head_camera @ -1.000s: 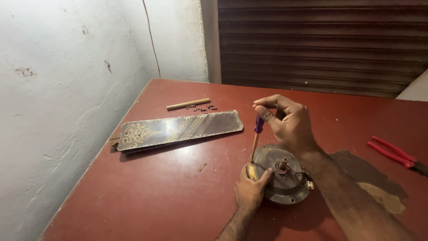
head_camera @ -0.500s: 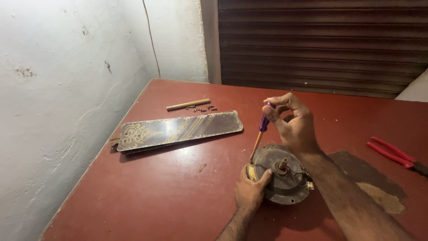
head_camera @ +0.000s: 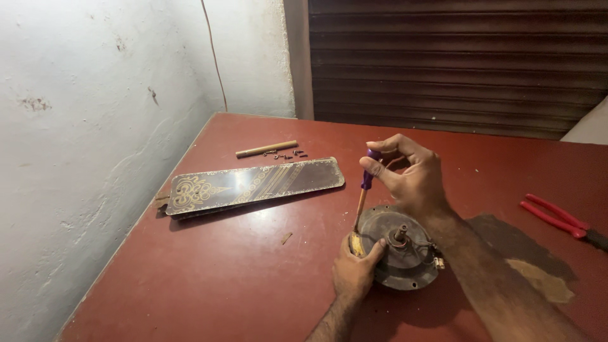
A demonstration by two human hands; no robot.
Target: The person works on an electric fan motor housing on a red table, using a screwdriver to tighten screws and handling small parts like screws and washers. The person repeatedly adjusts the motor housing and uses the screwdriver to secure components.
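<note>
Round motor housing (head_camera: pixel 405 256) is gripped at its edge by the left hand (head_camera: pixel 356 272) on the red counter (head_camera: pixel 221 278); purple-handled screwdriver (head_camera: pixel 363 190) is pinched by the right hand (head_camera: pixel 411 177), tip down at the rim.

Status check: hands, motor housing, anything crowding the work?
Right hand grips screwdriver, tip at rim of motor housing. Left hand steadies housing. Fan blade and pliers lie apart.

Right hand (head_camera: pixel 411 174) lower on screwdriver (head_camera: pixel 363 193)

Both forearms are bare and hairy, with no sleeves, each grip ungloved.
</note>
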